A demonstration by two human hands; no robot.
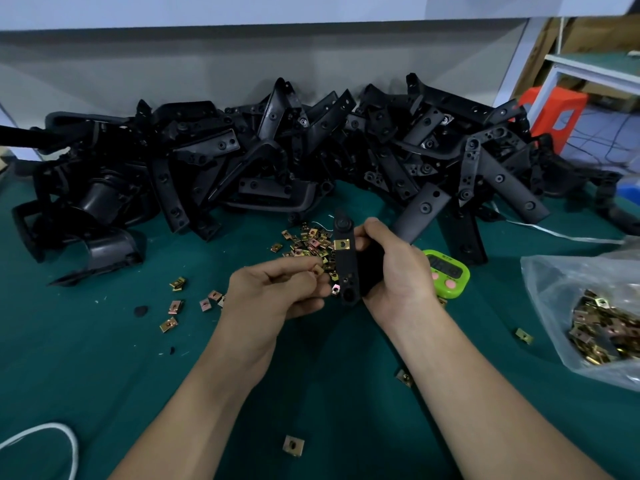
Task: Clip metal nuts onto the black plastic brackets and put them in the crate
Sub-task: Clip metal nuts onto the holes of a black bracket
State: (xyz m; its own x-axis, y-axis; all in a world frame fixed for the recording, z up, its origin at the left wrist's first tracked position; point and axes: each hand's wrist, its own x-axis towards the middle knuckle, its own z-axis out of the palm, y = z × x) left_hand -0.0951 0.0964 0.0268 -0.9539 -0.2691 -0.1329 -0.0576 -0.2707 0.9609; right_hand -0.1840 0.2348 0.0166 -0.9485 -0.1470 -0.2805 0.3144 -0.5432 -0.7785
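Observation:
My right hand (391, 268) grips a black plastic bracket (345, 261) upright above the green table. One brass-coloured metal nut (342, 244) is clipped on the bracket's upper part, and a silvery one (335, 289) sits near its lower end. My left hand (277, 289) pinches another small metal nut (317, 270) just left of the bracket. A loose heap of nuts (308, 240) lies behind my hands. No crate is in view.
A big pile of black brackets (277, 154) spans the back of the table. A clear bag of nuts (595, 323) lies at the right, next to a green timer (450, 271). Stray nuts (175, 306) lie scattered left; one nut (293, 445) lies near the front edge.

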